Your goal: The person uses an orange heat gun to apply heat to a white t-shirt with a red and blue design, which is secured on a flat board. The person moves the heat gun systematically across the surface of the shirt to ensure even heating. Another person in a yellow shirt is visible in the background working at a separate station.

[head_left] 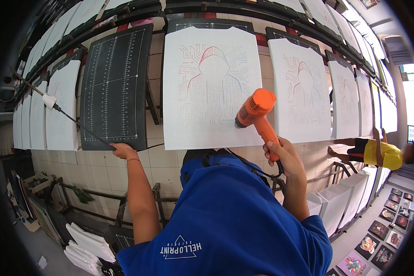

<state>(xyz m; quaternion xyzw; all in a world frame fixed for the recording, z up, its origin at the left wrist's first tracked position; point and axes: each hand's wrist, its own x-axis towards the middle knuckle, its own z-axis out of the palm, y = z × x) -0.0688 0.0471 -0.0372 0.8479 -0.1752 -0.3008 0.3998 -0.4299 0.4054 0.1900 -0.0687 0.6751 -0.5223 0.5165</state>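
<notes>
One orange heat gun (262,120), clamped in the right hand (285,158), nozzle over the near right part of a white shirt (202,117) with a hooded-figure print. One black cord (84,128), fingers of the left hand (125,151) closed round it, by the near edge of a bare black board (115,87), left of the shirt. Far right: one person in yellow (384,154).
</notes>
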